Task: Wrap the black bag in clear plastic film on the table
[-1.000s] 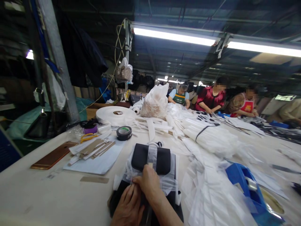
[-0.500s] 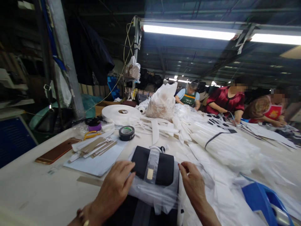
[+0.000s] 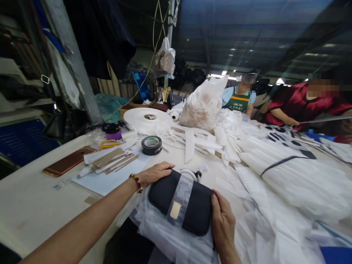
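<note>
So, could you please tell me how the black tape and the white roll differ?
The black tape is dark with white marks on its side, while the white roll is pale, with no marks that I can make out. The white roll is clearly wider than the black tape. The black tape lies nearer the camera, the white roll farther back. Both are round, with an opening in the middle, and lie flat.
</note>
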`<state>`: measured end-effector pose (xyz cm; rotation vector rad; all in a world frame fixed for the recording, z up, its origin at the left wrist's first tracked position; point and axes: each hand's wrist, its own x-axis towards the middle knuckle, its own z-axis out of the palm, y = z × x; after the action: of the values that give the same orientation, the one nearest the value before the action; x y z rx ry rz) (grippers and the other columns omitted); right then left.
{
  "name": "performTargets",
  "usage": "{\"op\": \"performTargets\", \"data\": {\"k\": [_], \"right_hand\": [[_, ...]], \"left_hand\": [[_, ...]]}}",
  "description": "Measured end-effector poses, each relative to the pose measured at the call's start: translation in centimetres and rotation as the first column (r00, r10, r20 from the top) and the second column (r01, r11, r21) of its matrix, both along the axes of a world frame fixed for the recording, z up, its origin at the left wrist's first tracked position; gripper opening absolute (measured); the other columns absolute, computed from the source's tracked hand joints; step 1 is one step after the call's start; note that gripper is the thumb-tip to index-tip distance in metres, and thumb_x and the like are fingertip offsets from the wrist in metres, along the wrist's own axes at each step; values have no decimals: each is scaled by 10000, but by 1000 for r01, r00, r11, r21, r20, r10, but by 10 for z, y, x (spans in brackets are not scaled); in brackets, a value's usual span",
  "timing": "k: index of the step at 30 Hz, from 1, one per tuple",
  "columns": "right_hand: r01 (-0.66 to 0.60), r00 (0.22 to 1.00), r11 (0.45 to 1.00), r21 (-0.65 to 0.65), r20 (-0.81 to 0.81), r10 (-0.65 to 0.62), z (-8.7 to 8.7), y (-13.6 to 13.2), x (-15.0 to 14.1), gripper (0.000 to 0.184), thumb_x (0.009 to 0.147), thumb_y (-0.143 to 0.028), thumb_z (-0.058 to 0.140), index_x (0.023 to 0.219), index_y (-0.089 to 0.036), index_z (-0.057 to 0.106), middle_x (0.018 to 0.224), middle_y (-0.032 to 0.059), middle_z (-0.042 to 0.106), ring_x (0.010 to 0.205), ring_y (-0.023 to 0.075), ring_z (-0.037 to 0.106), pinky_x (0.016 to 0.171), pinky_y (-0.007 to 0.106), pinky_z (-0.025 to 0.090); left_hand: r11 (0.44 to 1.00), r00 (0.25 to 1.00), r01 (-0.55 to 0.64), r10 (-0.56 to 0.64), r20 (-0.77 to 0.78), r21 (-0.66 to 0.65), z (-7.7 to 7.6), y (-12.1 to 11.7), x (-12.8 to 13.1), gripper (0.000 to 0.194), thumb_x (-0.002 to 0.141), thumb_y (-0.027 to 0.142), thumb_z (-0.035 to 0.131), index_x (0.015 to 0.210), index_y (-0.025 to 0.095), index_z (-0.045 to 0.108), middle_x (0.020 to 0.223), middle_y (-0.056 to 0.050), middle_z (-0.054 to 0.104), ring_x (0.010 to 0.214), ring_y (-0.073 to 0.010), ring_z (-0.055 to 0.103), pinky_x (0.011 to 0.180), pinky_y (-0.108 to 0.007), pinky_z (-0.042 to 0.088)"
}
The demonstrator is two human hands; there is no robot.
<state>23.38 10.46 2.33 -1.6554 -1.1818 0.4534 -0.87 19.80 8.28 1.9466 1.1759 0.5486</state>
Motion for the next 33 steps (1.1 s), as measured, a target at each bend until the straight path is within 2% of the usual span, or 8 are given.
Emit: {"op": "performTargets", "data": {"k": [5,9,15,20,24,27,30,33], "right_hand": [[-14,993,994,112,-117,27,-11,-3,-3,328,802,-490,461,820,-192,598,958,75,578,936,206,519,887,349,392],[15,989,987,160,-145,8,-16,-3,-9,308,798,-469,492,668,-196,547,940,62,526,918,193,495,859,329,379],[22,985,992,127,-172,0,-16,1,-11,301,795,-479,479,845,-190,547,960,68,537,948,199,494,897,361,371],[-33,993,997,63,-110,40,4,2,-7,402,763,-528,473,930,-173,557,964,83,573,970,221,512,927,393,368],[40,995,999,-1,-94,-40,18,-19,9,632,744,-593,435,1152,-116,510,1210,162,509,1152,265,443,1011,432,298],[70,949,987,-148,-295,-112,18,-54,17,684,712,-615,485,1199,-134,484,1289,164,477,1190,270,440,1015,427,313],[-74,826,957,-279,-555,-98,15,-87,9,642,639,-625,572,1073,-152,571,1207,144,561,1126,276,507,924,404,421],[-226,780,940,-253,-626,19,19,-104,-8,546,666,-615,570,962,-161,636,1073,118,642,1019,263,577,822,362,480]], "left_hand": [[996,997,45,-41,59,-78,-4,14,6,443,803,434,394,1074,142,589,1070,-70,548,1002,-191,510,917,-276,367],[991,997,71,-70,17,-112,-11,28,12,376,809,457,375,928,166,582,912,-35,552,875,-186,516,791,-266,406],[998,993,70,-70,-100,0,-18,36,19,330,805,447,346,784,173,529,818,-37,515,823,-194,495,822,-299,370],[994,986,20,-2,-169,108,-8,30,17,328,789,428,389,865,153,552,937,-92,551,973,-234,485,949,-336,316],[980,972,-140,164,-167,144,6,10,-2,482,752,424,443,1095,91,500,1208,-168,484,1178,-277,387,1049,-373,220],[960,947,-275,279,-161,52,9,-24,-29,602,768,518,410,1174,75,455,1238,-190,482,1174,-305,424,1007,-429,308],[940,945,-315,297,-138,-130,3,-61,-49,624,775,645,329,1086,147,540,1166,-134,573,1097,-295,518,887,-434,445],[892,940,-321,340,3,-318,-6,-83,-53,661,676,742,435,1023,203,595,1241,-84,551,1200,-262,449,1018,-405,352]]}}
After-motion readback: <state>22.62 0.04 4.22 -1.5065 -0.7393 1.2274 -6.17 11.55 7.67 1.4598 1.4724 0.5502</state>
